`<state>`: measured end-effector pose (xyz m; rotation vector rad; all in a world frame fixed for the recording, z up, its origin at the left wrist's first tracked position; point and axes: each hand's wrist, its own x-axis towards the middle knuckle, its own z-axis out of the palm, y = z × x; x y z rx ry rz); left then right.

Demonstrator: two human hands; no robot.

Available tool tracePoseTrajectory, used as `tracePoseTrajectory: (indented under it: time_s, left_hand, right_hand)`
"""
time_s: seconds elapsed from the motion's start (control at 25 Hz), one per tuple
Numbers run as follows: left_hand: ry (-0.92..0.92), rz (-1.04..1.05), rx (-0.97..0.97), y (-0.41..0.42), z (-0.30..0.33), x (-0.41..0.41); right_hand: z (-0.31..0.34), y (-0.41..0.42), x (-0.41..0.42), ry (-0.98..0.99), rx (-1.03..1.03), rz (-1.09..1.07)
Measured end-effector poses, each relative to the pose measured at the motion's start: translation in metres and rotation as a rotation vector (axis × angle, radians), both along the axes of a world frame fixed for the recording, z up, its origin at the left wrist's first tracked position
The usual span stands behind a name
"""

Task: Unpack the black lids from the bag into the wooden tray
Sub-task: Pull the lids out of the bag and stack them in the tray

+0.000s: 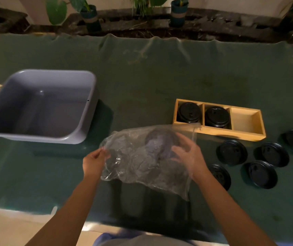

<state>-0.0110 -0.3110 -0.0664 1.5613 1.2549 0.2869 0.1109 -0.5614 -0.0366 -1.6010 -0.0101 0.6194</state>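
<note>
One lid left in bag | we pinch film w/ left hand, right hand cups lid thru it | light, stiff, slick; take by rim

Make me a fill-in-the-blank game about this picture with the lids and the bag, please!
1. The wooden tray has ___ compartments.
2. The compartment with no lids in it is the ___ one.
3. The right hand is inside the clear ___.
4. The left hand pinches the bag's edge beside the big grey ___.

Missing words: three; right; bag; tub.
</note>
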Motion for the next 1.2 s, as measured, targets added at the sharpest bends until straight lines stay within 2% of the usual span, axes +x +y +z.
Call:
tracePoseTrajectory:
  time_s: [0.12, 0.2, 0.32, 0.4, 0.48, 0.52, 0.6, 0.68, 0.84, 1.0, 1.12, 1.2]
  left_hand:
    - [0.072, -0.099, 0.020, 0.008, 0.009, 0.004]
    - [0.026, -0.145, 0.055, 0.010, 0.025, 0.008]
    - [-0.213, -0.215, 0.314, -0.008, 0.073, 0.034]
    - [-0.422, -0.385, 0.317, -0.040, 0.115, 0.068]
    - [-0.552, -0.676, 0.210, -0.088, 0.152, 0.106]
    - [-0.547, -0.833, 0.120, -0.115, 0.166, 0.124]
    - [-0.383, -1.091, -0.072, -0.169, 0.182, 0.153]
    - [-0.192, -1.188, -0.195, -0.209, 0.176, 0.176]
    - [-0.135, -0.988, -0.424, -0.257, 0.145, 0.218]
    - [-0.052, -0.818, -0.456, -0.312, 0.114, 0.269]
    - [0.014, -0.670, -0.451, -0.334, 0.094, 0.295]
    - [0.065, -0.623, -0.439, -0.338, 0.079, 0.305]
  right_hand:
    - [0.016, -0.039, 0.006, -0.005, 0.098, -0.144]
    - [0.024, -0.064, 0.012, -0.011, 0.142, -0.250]
    - [0.034, -0.095, 0.017, -0.033, 0.181, -0.410]
    - [0.041, -0.112, 0.019, -0.068, 0.207, -0.495]
    - [0.049, -0.124, 0.022, -0.113, 0.247, -0.545]
    - [0.054, -0.128, 0.025, -0.138, 0.272, -0.554]
    - [0.063, -0.137, 0.034, -0.166, 0.331, -0.543]
    - [0.069, -0.149, 0.049, -0.150, 0.384, -0.521]
    - [0.075, -0.197, 0.103, -0.039, 0.318, -0.346]
    - [0.064, -0.244, 0.178, 0.050, 0.063, -0.183]
    - [0.041, -0.252, 0.219, 0.007, -0.176, -0.081]
    - [0.021, -0.248, 0.239, -0.013, -0.259, -0.024]
